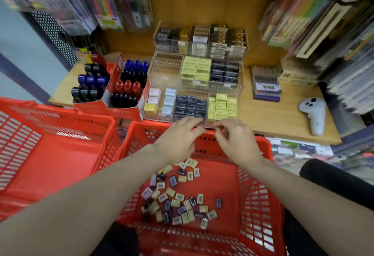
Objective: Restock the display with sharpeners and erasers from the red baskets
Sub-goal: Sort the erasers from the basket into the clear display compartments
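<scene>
While both hands hover over the far rim of the right basket (251,185), neither visibly holds anything. Left hand (178,140): fingers spread and near straight, tips at the front edge of the display (194,85), by the black-box compartment; grip open. Right hand (236,140): fingers curled, tips close to the thumb; motion blur, so can't tell if the grip pinches something.

Loose stock (176,197): small wrapped sharpeners/erasers scattered on the basket floor, at 6 o'clock from the hands. Mixed dark, tan and pale pieces; can't tell which are which.

Left basket (50,144): at 9 o'clock, touching the right one.

Display: clear tiered trays on the bench (283,118), at 12 o'clock from the hands. Front row holds pale, black and yellow boxes; the middle row's left compartment looks bare.

Red cartons (109,85) of dark, blue and red items at 10 o'clock. White controller (313,114) on the bench at 2 o'clock.
</scene>
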Demonstrator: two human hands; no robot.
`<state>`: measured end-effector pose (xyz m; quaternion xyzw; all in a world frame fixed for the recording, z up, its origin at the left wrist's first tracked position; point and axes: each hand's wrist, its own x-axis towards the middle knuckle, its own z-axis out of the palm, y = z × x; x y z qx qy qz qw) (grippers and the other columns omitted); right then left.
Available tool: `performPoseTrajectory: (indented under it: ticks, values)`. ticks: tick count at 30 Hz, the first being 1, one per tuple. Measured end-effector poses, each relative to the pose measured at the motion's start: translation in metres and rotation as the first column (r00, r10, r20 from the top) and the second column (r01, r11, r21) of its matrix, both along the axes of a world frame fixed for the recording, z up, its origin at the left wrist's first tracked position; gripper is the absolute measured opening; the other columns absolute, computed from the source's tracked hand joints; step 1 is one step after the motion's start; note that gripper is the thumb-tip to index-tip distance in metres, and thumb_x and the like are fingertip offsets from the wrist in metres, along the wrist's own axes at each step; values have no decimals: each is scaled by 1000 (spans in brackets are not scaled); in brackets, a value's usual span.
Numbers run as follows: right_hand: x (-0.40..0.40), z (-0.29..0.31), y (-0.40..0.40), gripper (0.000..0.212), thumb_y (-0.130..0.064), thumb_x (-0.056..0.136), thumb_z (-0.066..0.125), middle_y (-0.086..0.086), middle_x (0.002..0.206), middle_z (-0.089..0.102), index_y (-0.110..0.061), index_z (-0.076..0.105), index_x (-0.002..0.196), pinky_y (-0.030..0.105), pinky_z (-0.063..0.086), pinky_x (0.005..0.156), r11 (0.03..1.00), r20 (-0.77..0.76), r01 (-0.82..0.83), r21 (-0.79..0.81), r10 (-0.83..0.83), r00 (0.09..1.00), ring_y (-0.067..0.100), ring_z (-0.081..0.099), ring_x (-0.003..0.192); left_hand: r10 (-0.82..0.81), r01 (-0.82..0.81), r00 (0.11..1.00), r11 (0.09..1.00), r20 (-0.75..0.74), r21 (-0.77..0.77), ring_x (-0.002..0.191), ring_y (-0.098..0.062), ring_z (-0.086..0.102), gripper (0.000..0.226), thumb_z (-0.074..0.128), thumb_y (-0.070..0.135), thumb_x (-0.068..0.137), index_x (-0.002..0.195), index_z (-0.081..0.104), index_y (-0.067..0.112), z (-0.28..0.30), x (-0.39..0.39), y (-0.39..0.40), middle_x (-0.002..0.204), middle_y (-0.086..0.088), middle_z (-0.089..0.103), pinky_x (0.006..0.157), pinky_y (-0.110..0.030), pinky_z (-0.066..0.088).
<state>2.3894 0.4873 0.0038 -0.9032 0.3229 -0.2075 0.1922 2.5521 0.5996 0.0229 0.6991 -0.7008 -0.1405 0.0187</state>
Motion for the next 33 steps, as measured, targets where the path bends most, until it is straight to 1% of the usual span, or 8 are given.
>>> performPoseTrajectory:
  ticks: [3,6,11,17,21,27,31,33]
  values:
    - [-31,-44,36,28,-12,86,64,9,108,71,-14,69,113,30,49,90,919,-404,150,364,11,915,25,66,101,-37,38,999,981,-7,189,134,-25,37,44,50,17,96,140,46,20,-23,3,43,147,-4,39,108,-40,36]
    - [-59,-94,61,47,-22,91,63,14,125,65,-11,54,136,31,46,97,710,-659,414,569,93,747,29,62,116,160,-104,986,819,-51,565,130,-32,45,52,52,19,98,148,36,16,-65,12,88,144,-13,42,102,-38,42]
    - [-81,-148,91,86,-37,76,82,8,146,47,-16,37,146,23,33,103,626,-677,498,600,67,733,25,45,134,468,-262,879,629,-88,731,125,-35,50,67,53,19,98,155,17,22,-134,8,122,144,-19,44,93,-36,43]
    - [-67,-196,117,120,-41,61,90,24,147,23,-28,12,151,32,35,109,516,-757,655,553,-18,653,37,30,136,713,-438,697,505,-73,744,146,-39,19,75,55,32,96,156,12,25,-211,-21,139,161,-17,10,117,-40,22]
    - [-44,-207,136,113,-33,55,92,18,135,35,-28,24,146,36,39,105,521,-651,607,600,-122,749,37,40,125,726,-524,687,456,40,720,140,-42,28,88,64,34,88,155,7,28,-227,-31,143,155,-21,10,116,-43,27]
    - [-8,-207,128,92,-23,63,91,5,135,35,-22,40,140,19,35,92,560,-438,430,708,-129,890,18,49,117,733,-370,632,571,-252,733,133,-25,40,69,68,13,83,143,36,26,-228,-22,118,144,-1,37,114,-36,32]
    - [-12,-203,124,120,-54,57,88,6,151,8,-41,14,150,40,41,100,806,-663,316,501,123,738,28,30,135,860,-439,194,507,-473,742,69,-19,67,7,57,6,92,93,63,8,-225,-15,121,79,-7,68,58,-27,54]
    - [-11,-205,135,125,-73,54,78,5,155,-4,-48,0,149,51,38,101,912,-724,172,373,170,669,33,18,139,887,-509,141,446,-439,737,55,-14,62,10,56,3,90,82,58,9,-228,-8,130,64,-2,64,51,-24,51]
